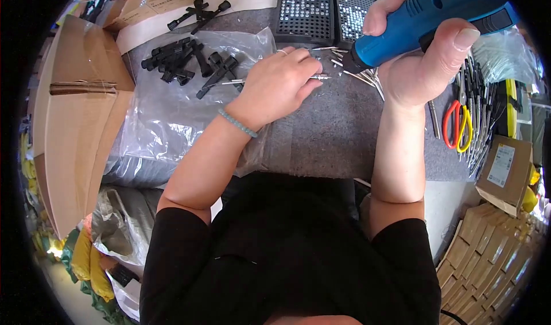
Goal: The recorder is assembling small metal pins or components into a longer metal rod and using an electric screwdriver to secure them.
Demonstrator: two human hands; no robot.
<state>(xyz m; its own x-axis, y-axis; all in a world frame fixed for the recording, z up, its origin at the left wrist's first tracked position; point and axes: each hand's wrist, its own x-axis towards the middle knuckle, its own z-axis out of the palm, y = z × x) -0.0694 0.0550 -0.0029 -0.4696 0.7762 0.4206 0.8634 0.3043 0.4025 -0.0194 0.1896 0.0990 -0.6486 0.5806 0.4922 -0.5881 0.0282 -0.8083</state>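
My right hand (427, 72) grips a blue cordless power screwdriver (413, 24), raised over the right of the mat. Its black nose points down and left, toward loose thin metal rods (373, 79) on the grey mat. My left hand (281, 81), with a beaded bracelet at the wrist, is closed around a slim metal rod (322, 77), which sticks out on both sides of the fingers. Left of that hand, several black plastic parts with a crosswise end (178, 58) lie on a clear plastic bag (166, 113).
Two black trays with rows of small silver pieces (304, 12) stand at the back. To the right lie red-and-yellow-handled scissors (457, 127) and a heap of long thin rods (479, 101). A tall cardboard box (74, 135) borders the left side; a smaller carton (505, 173) sits right.
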